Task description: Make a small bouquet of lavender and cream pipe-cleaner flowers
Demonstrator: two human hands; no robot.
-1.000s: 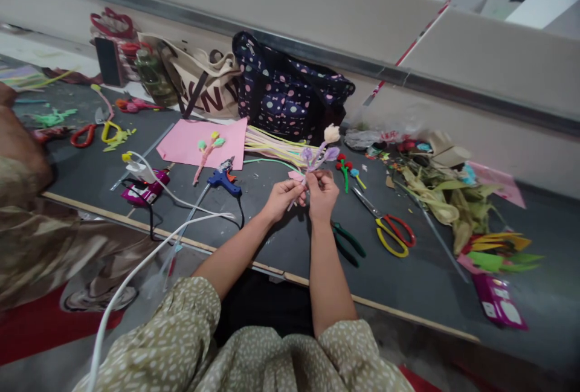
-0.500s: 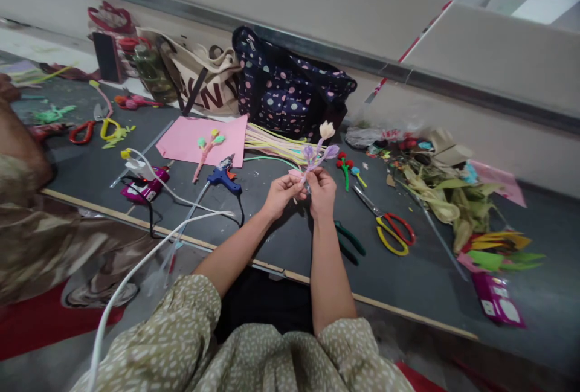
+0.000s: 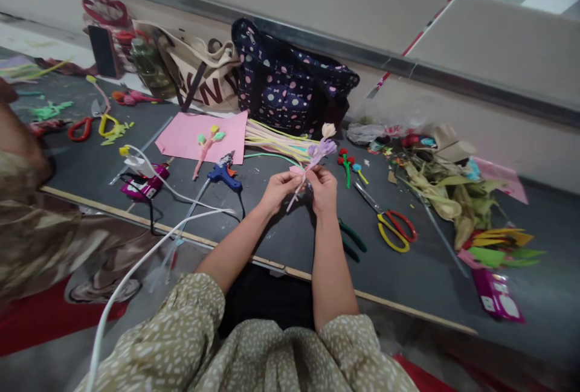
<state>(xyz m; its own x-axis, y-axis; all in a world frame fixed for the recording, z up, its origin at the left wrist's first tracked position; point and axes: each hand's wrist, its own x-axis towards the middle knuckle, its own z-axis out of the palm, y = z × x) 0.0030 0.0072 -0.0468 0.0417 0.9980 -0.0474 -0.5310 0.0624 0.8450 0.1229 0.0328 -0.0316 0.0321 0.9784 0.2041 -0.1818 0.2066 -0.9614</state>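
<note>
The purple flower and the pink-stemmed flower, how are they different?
The purple flower is held up by the left hand and right hand; the pink-stemmed flower lies partly on pink paper.

The purple flower has a cream top; the pink-stemmed flower has yellow and green tips.

Both branch at the top.

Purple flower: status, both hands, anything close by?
Left hand, right hand: both pinching stem. Purple flower tilted, pale blossom uppermost. Green-handled tool beside right forearm; blue glue gun off left.
</note>
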